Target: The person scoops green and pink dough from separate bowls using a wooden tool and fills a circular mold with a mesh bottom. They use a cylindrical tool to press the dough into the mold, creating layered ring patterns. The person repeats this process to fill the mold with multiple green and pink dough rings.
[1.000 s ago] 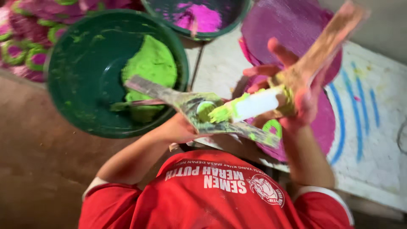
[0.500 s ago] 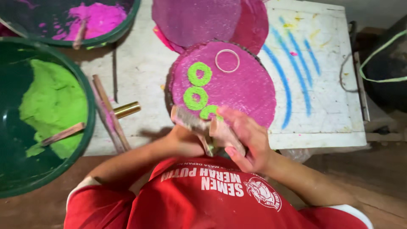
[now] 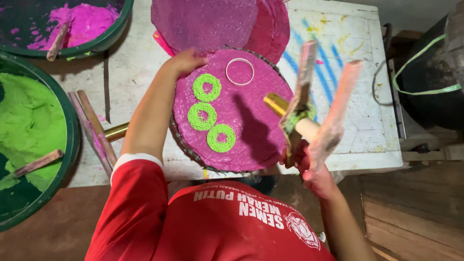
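Observation:
A round pink disc lies on a white board in front of me. Three green rings sit on the disc's left half, and a thin white ring lies near its far edge. My left hand rests on the disc's far left rim, fingers spread, holding nothing. My right hand hovers over the disc's right edge, gripping a brass-tipped tube with green paste on it, together with two flat wooden sticks.
A green basin of green paste with a stick in it stands at the left. A basin of pink paste is at the far left. More pink discs lie behind. Two loose sticks rest beside a brass tube.
My left hand has reached out from the disc's near edge to its far left rim. My right hand has lifted the tube and sticks to the right. A third green ring now lies on the disc.

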